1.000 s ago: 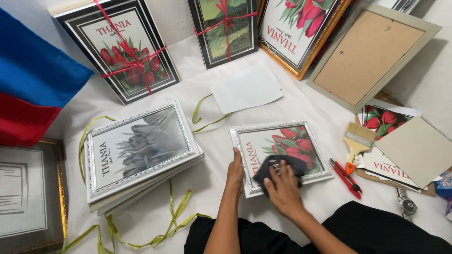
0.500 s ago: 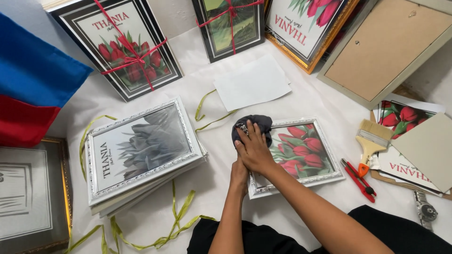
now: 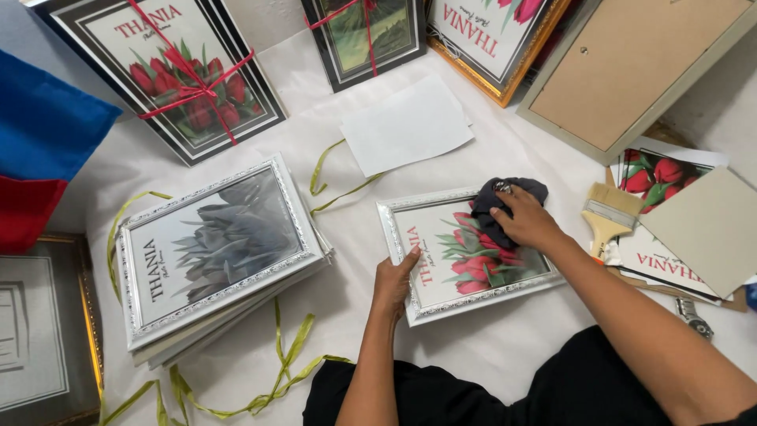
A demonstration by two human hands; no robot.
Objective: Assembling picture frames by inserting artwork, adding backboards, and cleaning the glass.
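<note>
A silver picture frame point(image 3: 441, 304) with a red tulip print lies flat on the white cloth in front of me. My left hand point(image 3: 394, 280) rests on its near left edge, thumb on the glass, holding it steady. My right hand point(image 3: 527, 221) presses a dark grey cloth point(image 3: 493, 207) onto the glass near the frame's far right corner.
A stack of silver frames point(image 3: 213, 248) lies left over green ribbon point(image 3: 276, 379). Ribbon-tied dark frames point(image 3: 181, 79) lean at the back, with a white sheet point(image 3: 406, 126) below them. A paintbrush point(image 3: 607, 217), loose prints, a backing board point(image 3: 631, 71) and a wristwatch point(image 3: 694, 315) lie right.
My right hand has carried the cloth from the near middle of the glass up to the far edge, then across to the far right corner. The left hand stayed on the frame's edge.
</note>
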